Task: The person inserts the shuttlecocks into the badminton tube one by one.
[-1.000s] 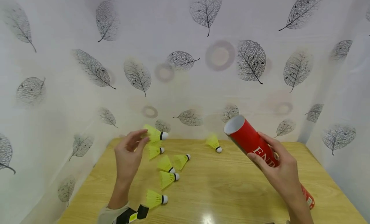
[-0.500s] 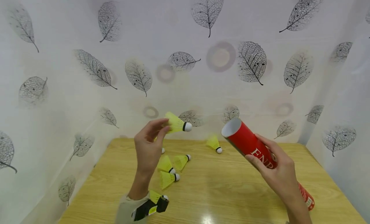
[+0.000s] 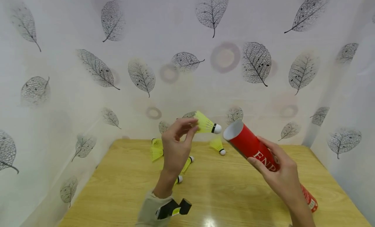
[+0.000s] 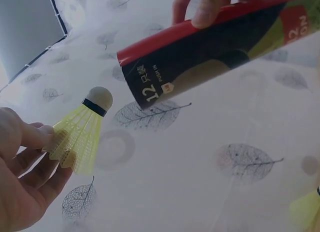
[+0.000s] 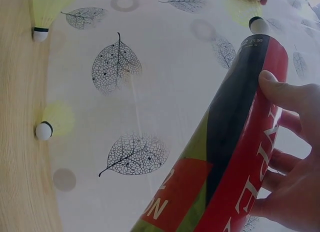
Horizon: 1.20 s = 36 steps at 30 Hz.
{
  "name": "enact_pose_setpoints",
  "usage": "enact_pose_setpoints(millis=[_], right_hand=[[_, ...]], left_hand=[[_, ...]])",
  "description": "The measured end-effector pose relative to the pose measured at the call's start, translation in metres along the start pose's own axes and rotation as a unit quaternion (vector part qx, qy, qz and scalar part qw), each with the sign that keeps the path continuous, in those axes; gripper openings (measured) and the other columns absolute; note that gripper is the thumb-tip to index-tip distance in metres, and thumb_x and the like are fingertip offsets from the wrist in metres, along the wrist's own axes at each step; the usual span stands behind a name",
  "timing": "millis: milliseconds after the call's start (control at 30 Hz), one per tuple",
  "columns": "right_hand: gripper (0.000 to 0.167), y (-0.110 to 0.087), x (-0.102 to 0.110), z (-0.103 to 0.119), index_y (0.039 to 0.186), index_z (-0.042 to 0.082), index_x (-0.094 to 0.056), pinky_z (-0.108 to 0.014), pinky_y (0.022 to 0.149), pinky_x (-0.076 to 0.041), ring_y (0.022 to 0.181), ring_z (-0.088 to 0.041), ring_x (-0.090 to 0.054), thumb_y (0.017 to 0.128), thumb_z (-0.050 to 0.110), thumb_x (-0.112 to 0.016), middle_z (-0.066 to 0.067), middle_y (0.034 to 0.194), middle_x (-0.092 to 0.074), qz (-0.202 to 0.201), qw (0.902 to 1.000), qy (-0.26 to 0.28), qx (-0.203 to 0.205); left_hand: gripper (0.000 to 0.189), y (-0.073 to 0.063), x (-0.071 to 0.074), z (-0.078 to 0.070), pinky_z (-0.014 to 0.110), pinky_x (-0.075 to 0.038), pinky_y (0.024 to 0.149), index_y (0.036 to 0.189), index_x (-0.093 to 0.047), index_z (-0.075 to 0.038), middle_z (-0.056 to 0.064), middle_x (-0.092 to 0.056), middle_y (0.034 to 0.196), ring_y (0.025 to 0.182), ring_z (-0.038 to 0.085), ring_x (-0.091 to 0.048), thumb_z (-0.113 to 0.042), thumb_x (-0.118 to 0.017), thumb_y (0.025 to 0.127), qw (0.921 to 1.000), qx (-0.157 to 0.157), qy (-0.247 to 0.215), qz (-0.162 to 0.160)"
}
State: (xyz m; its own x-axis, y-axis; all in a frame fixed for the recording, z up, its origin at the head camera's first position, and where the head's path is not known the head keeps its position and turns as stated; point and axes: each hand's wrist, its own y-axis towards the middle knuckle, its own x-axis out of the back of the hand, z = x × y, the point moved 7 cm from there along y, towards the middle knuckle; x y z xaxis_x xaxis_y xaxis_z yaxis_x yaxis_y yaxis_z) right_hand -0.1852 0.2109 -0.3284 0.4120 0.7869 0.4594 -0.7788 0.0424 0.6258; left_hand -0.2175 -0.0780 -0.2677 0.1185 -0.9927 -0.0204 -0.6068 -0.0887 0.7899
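Observation:
My left hand [image 3: 177, 145] pinches a yellow shuttlecock [image 3: 204, 123] by its skirt, its white cork tip pointing right. That tip is just short of the open mouth of a red shuttlecock tube [image 3: 252, 144]. Gripped by my right hand [image 3: 282, 175], the tube tilts up to the left above the table. In the left wrist view the fingers and thumb hold the skirt of the shuttlecock [image 4: 82, 129], apart from the tube [image 4: 200, 52]. The right wrist view has the thumb and fingers of my right hand [image 5: 295, 142] wrapped round the tube [image 5: 225, 137].
Several yellow shuttlecocks lie left of centre on the wooden table [image 3: 117, 194], some partly behind my left arm. Another shuttlecock [image 3: 217, 145] lies near the back edge. A leaf-patterned white curtain [image 3: 187, 87] rises behind the table.
My left hand has carried the shuttlecock rightward and slightly up, from the left side to near the tube's mouth. The right hand and tube have shifted only slightly left.

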Motion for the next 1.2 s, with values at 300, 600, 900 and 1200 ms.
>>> enact_pose_setpoints(millis=[300, 600, 900, 1200], right_hand=[[0.075, -0.001, -0.001, 0.001, 0.146, 0.025, -0.059, -0.009, 0.079, -0.048, 0.101, -0.002, -0.058, 0.08, 0.005, -0.089, -0.004, 0.129, -0.067, 0.004, 0.9999, -0.009, -0.009], [0.074, -0.001, -0.001, 0.002, 0.145, 0.026, -0.059, -0.009, 0.08, -0.048, 0.103, -0.002, -0.057, 0.081, 0.007, -0.089, -0.004, 0.132, -0.066, 0.007, 0.9998, -0.01, -0.016], [0.073, 0.0, -0.002, 0.003, 0.145, 0.025, -0.059, -0.009, 0.079, -0.048, 0.101, -0.003, -0.058, 0.081, 0.008, -0.088, -0.006, 0.13, -0.067, 0.012, 0.9996, -0.023, -0.003], [0.074, 0.0, -0.003, 0.002, 0.145, 0.022, -0.059, -0.008, 0.078, -0.048, 0.1, -0.002, -0.058, 0.08, 0.004, -0.089, -0.006, 0.131, -0.067, 0.012, 0.9995, -0.022, 0.021]], left_hand=[[0.016, 0.0, -0.033, -0.006, 0.032, -0.061, 0.085, 0.109, -0.073, 0.001, 0.011, -0.074, 0.102, 0.093, 0.02, -0.073, 0.004, -0.072, 0.094, 0.9981, -0.055, 0.018, 0.019], [0.015, -0.005, -0.053, -0.007, 0.027, -0.06, 0.085, 0.109, -0.074, 0.0, 0.01, -0.076, 0.101, 0.092, 0.016, -0.073, 0.003, -0.069, 0.096, 0.9931, -0.093, 0.049, 0.052], [0.017, -0.012, -0.065, -0.005, 0.023, -0.059, 0.086, 0.109, -0.075, -0.001, 0.009, -0.077, 0.105, 0.094, 0.015, -0.073, 0.003, -0.073, 0.093, 0.9899, -0.09, 0.061, 0.091], [0.019, -0.021, -0.077, 0.001, 0.024, -0.056, 0.094, 0.112, -0.074, 0.001, 0.011, -0.076, 0.109, 0.106, 0.015, -0.073, 0.004, -0.07, 0.094, 0.9826, -0.099, 0.052, 0.149]])
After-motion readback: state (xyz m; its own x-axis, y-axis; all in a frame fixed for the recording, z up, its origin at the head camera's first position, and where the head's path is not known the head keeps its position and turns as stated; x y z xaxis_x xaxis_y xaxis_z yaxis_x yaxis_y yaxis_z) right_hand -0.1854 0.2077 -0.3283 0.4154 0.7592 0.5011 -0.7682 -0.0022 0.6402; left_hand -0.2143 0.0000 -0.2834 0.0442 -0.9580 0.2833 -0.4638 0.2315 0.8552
